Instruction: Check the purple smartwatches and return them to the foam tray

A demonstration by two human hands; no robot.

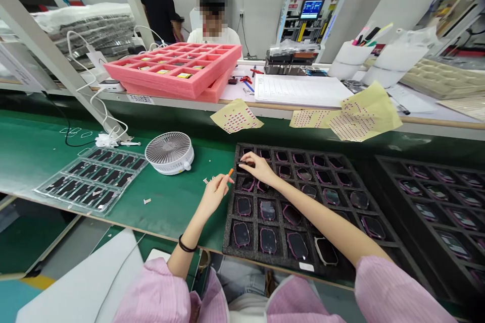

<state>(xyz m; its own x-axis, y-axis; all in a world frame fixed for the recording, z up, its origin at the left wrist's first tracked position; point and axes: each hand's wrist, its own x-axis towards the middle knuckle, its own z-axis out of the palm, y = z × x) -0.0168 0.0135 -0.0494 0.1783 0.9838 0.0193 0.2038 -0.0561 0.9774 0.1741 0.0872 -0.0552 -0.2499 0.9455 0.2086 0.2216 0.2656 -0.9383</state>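
Note:
My left hand (215, 193) is closed around a small orange stick (230, 172), whose tip points up and to the right. Beside it, over the back left of a black foam tray (238, 257), my right hand (259, 167) pinches a dark watch case (245, 163) between thumb and fingers. The orange stick and the watch case are close but apart. Rectangular watch cases with dark screens and purplish rims, such as this near one (268, 240), lie in the tray's compartments. One at the front has a silvery rim (326, 251). My right forearm hides several compartments.
A white fan (170, 154) stands left on the green mat, beside a clear tray of black parts (94, 179). Another foam tray (382, 166) lies right. Pink foam trays (197, 88), papers (299, 88) and yellow dotted sheets (237, 116) occupy the shelf. Two people are beyond it.

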